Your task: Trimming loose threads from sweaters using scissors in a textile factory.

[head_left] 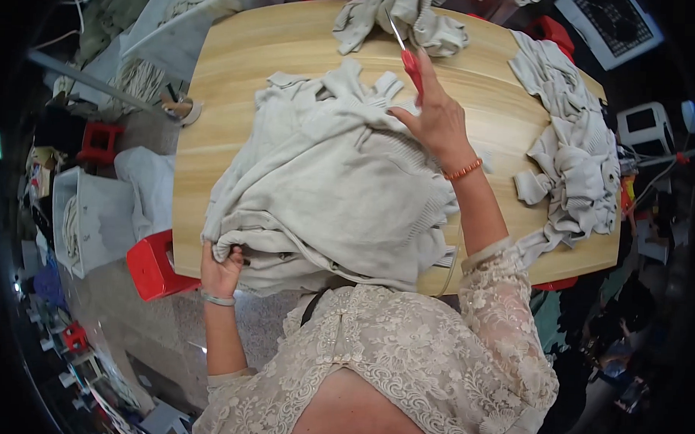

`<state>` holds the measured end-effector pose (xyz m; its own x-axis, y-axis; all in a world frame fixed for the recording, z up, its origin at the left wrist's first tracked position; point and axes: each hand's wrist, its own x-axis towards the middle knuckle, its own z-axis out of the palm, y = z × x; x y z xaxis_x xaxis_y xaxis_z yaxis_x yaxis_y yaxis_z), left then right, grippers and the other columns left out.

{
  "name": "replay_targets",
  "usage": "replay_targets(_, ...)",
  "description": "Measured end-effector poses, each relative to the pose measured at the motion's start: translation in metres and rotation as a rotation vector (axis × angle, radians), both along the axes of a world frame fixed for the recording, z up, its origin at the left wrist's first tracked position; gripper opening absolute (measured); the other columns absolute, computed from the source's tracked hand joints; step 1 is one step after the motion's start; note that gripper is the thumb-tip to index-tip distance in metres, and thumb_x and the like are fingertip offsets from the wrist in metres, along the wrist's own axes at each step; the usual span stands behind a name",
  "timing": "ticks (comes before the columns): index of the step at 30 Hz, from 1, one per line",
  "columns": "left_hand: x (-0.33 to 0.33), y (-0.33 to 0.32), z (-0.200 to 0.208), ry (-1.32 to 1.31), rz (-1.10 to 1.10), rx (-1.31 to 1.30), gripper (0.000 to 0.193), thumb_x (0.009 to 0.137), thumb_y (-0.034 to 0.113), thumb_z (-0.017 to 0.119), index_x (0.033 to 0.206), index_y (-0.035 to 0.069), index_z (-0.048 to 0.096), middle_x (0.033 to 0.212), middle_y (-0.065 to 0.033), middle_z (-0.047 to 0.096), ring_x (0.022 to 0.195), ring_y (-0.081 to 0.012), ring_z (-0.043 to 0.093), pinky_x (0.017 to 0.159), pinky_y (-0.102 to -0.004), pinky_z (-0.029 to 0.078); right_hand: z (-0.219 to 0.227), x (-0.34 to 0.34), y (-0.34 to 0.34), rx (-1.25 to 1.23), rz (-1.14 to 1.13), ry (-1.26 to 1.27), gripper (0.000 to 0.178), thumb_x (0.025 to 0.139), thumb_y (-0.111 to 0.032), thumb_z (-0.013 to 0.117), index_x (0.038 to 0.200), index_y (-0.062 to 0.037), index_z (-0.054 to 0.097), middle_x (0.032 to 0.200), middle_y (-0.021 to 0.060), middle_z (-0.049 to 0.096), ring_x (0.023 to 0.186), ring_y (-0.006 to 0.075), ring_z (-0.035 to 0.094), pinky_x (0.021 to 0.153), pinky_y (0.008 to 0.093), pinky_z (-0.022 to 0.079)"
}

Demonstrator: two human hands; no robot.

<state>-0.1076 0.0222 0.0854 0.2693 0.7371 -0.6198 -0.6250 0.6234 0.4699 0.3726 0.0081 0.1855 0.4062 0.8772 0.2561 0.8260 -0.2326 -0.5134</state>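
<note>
A pale grey knitted garment lies spread and rumpled over the near middle of the wooden table. At its lower left corner my left hand has its fingers curled round a fold of the knit. Beyond the garment's upper right edge, my right hand reaches toward the far side. Red-handled scissors lie along its index finger, with the slim metal blade pointing away from me. The thumb stands apart from the handle, and the other fingers' hold is partly hidden.
More pale knitwear is heaped at the table's far edge and along its right side. A red stool and a white bin stand on the left. A metal pole slants toward a tape-like roll by the table.
</note>
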Motion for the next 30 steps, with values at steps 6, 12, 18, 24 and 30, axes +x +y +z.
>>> replay_targets(6, 0.018, -0.018, 0.021, 0.694, -0.005, 0.299, 0.043, 0.094, 0.027, 0.059, 0.131, 0.008, 0.047, 0.118, -0.0038, 0.055, 0.102, -0.0151, 0.053, 0.078, -0.033, 0.044, -0.084, 0.011, -0.073, -0.455, -0.113, 0.289, 0.039, 0.083, -0.035, 0.066, 0.093, 0.0028, 0.066, 0.07, 0.0224, 0.065, 0.069, 0.0365, 0.066, 0.063, 0.0435, 0.049)
replay_targets(12, 0.028, 0.032, 0.019, 1.598, -0.272, 1.07, 0.07, 0.073, 0.008, 0.071, 0.136, 0.002, 0.042, 0.129, -0.0176, 0.048, 0.121, -0.0341, 0.044, 0.103, -0.0422, 0.034, -0.091, 0.008, -0.156, -0.427, -0.423, 0.476, 0.041, 0.084, -0.033, 0.069, 0.068, 0.0034, 0.061, 0.05, 0.009, 0.054, 0.045, 0.0157, 0.053, 0.046, 0.0332, 0.042)
replay_targets(18, 0.055, 0.056, 0.056, 1.686, -0.897, 1.328, 0.063, 0.067, 0.006, 0.072, 0.126, 0.013, 0.051, 0.12, -0.0143, 0.051, 0.112, -0.0341, 0.047, 0.094, -0.044, 0.036, -0.072, -0.059, -0.207, -0.297, 0.082, 0.572, 0.026, 0.076, -0.011, 0.073, 0.101, -0.005, 0.07, 0.068, 0.006, 0.066, 0.062, 0.0088, 0.058, 0.059, 0.0276, 0.049)
replay_targets(24, 0.027, 0.064, 0.04, 1.492, -0.779, 1.395, 0.039, 0.064, 0.005, 0.073, 0.099, 0.006, 0.057, 0.099, -0.0138, 0.059, 0.098, -0.0335, 0.054, 0.085, -0.0414, 0.044, -0.145, -0.136, -0.22, -0.277, 0.402, 0.352, 0.062, 0.072, -0.033, 0.078, 0.115, 0.0006, 0.048, 0.102, 0.0191, 0.056, 0.093, 0.038, 0.056, 0.078, 0.0434, 0.046)
replay_targets(30, 0.039, 0.065, 0.051, 1.343, -0.639, 1.184, 0.017, 0.068, -0.004, 0.061, 0.082, 0.002, 0.053, 0.068, -0.0011, 0.049, 0.061, -0.0071, 0.047, 0.056, -0.0229, 0.04, -0.173, -0.139, -0.223, -0.199, 0.311, 0.197, 0.055, 0.064, -0.016, 0.077, 0.107, 0.0005, 0.046, 0.094, 0.0182, 0.052, 0.086, 0.0374, 0.055, 0.071, 0.0452, 0.045)
